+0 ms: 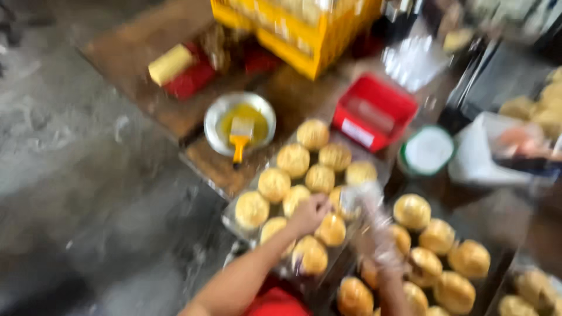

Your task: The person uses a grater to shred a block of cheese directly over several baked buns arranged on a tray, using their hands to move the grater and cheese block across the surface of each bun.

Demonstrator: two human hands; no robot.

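The view is blurred by motion. My left hand (308,214) reaches over a metal tray (229,221) of round golden buns (293,159), its fingers curled down around one bun near the tray's middle. My right hand (377,237) is just to the right, between this tray and a second batch of darker buns (413,210). It is wrapped in or holding a clear plastic bag (360,196) whose mouth lies beside my left hand. What is inside the bag is too blurred to make out.
Beyond the tray stands a metal bowl (218,126) of yellow liquid with a yellow brush (240,137) in it. A red tub (374,111), a yellow crate (304,32) and a white round lid with a green rim (428,151) are further back. Grey floor (76,175) lies to the left.
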